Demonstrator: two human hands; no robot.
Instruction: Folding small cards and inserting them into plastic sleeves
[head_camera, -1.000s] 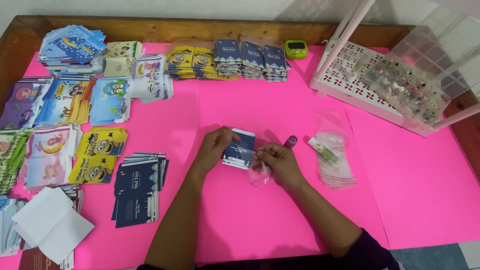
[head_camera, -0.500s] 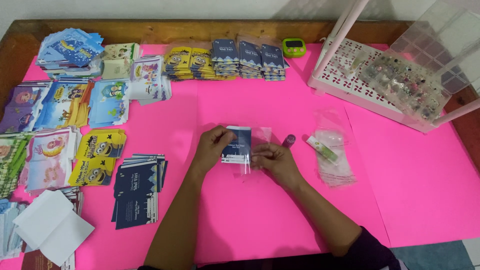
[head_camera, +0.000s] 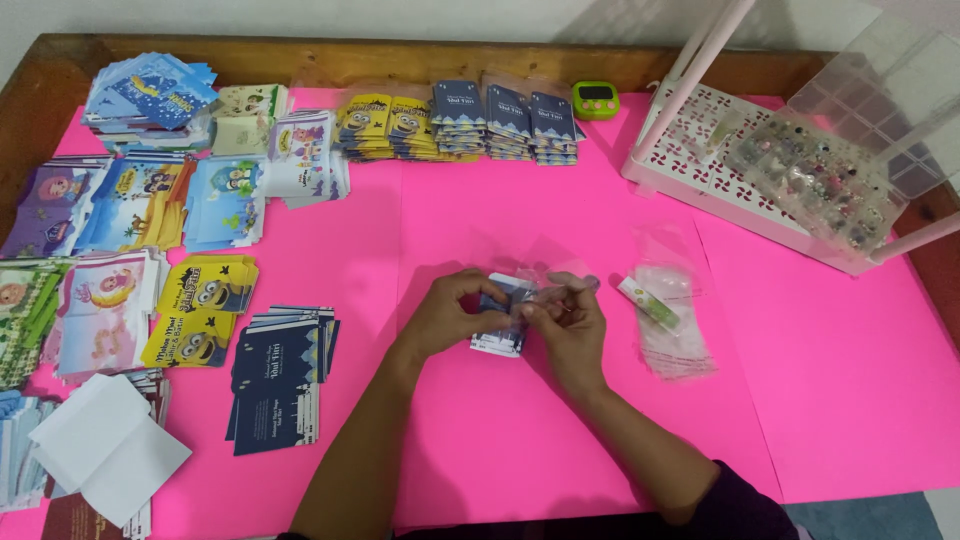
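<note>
Both forearms are stretched forward and angled inward; the left hand (head_camera: 452, 312) and right hand (head_camera: 568, 325) are brought together, fingers curled and pinched.

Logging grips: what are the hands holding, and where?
Both hands, left and right, hold a small dark blue card pack in clear plastic, pinched at its upper edge.

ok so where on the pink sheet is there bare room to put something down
Bare pink lies between the dark blue card stack and the left hand, and right of the clear bags, below the white rack. The left edge is crowded with card piles.
</note>
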